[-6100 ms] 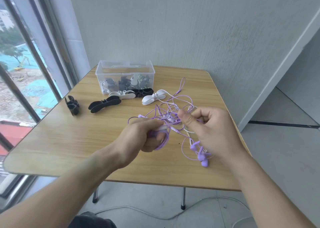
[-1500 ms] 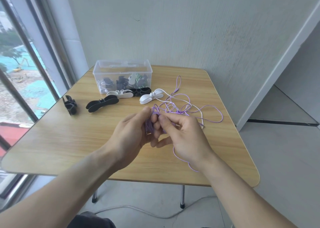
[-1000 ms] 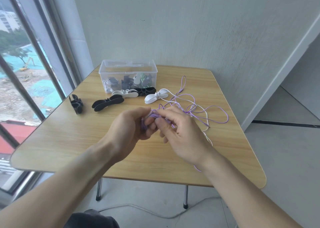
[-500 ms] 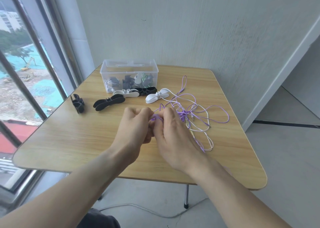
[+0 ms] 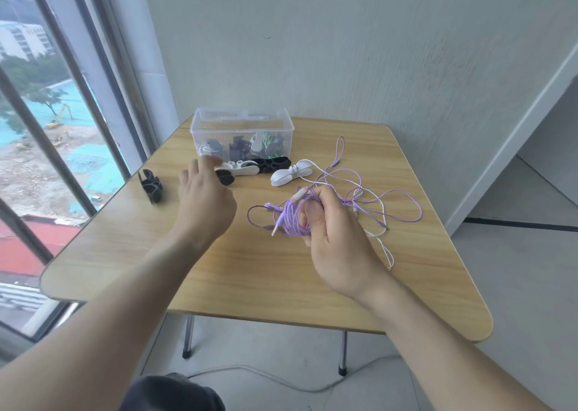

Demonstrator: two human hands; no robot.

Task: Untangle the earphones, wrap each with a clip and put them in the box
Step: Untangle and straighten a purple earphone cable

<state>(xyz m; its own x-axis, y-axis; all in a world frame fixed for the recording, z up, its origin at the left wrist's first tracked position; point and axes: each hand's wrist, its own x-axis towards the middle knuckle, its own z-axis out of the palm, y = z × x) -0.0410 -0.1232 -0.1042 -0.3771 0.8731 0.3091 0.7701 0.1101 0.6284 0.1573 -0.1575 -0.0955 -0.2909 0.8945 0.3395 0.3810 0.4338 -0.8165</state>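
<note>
Right hand [image 5: 331, 223] is nearest, fingers curled round a coiled purple earphone bundle [image 5: 291, 216], held just above the table [image 5: 266, 273]. Plug end sticks out of the coil top, a small loop hangs off to the left. That one looks wound and ready for a clip.

Left hand [image 5: 203, 201] is out over the table, fingers relaxed and spread, holding nothing, blurred. It's over the near end of a black clip [image 5: 225, 176]; my read is it's going for a clip, can't tell which.

Right of the held coil: loose purple cable [image 5: 391, 207] and a white cable [image 5: 383, 241] crossed over each other on the table. Still tangled as far as I can see, so at least one more set to sort.

Further back: white clip [image 5: 291, 175] with the white cable running off it, another white clip [image 5: 242, 169], a long black clip [image 5: 271, 163], and a folded black clip [image 5: 150, 185] off to the left near the window edge.

Box [image 5: 244, 135] at the back, clear, open top, several clipped sets already inside.

Progress: partway. Some boxed, one coiled in hand unclipped, remainder still on the table.
</note>
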